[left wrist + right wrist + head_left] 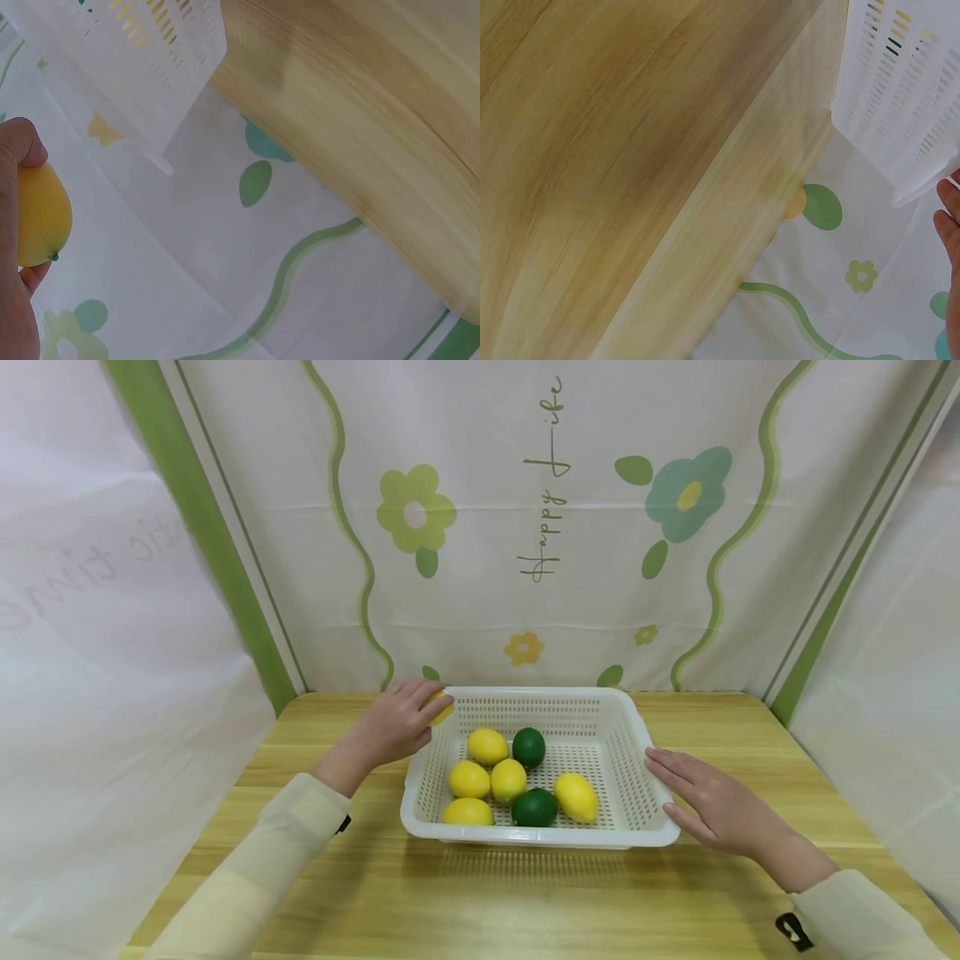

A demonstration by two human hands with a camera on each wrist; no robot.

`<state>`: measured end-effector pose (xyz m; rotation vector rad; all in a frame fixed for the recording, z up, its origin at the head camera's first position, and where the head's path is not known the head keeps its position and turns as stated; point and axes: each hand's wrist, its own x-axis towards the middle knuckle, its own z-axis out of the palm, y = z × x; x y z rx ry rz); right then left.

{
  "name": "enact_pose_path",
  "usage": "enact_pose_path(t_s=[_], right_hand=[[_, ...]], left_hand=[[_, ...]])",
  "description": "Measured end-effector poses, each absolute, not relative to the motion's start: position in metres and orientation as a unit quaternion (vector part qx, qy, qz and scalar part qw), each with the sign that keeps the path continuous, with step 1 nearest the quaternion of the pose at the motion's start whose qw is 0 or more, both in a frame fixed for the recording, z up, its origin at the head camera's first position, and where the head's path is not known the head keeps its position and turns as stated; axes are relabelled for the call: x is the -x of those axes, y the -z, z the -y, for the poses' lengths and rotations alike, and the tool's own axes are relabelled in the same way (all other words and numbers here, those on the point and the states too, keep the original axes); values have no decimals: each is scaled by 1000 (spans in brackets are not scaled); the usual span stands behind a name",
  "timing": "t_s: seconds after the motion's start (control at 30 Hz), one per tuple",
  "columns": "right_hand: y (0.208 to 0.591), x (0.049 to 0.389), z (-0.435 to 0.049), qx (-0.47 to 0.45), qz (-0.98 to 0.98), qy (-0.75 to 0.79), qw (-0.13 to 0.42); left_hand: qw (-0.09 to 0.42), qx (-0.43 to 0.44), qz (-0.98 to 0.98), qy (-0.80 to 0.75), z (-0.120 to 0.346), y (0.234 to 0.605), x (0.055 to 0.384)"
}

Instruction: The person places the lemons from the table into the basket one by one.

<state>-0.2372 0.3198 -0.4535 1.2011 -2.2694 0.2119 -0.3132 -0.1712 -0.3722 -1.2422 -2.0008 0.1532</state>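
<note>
My left hand [396, 720] grips a yellow lemon [45, 217] near the back left corner of a white plastic basket [540, 837]. The thumb and fingers lie around the lemon, and the small green tip at its end shows in the left wrist view. At the basket's right rim rests my right hand [712, 802], its fingers fairly straight and touching the edge. Inside the basket lie several yellow lemons [576, 797] and two dark green lime-like fruits, one at the front [535, 808] and one farther back [528, 748].
The basket stands on a light wooden table [525, 902]. Behind the table hangs a white curtain [480, 602] with printed flowers and lettering. More white cloth [112, 693] hangs on the left and right sides.
</note>
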Motion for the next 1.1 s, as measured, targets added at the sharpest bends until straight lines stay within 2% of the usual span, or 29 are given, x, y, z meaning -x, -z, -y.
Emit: enact_pose_path(t_s=[0.17, 1.1], right_hand=[[453, 237, -319, -446, 846, -77, 281], [452, 236, -319, -445, 849, -77, 274]], left_hand=[[379, 494, 780, -65, 163, 375, 316], [275, 526, 805, -22, 139, 387, 321]])
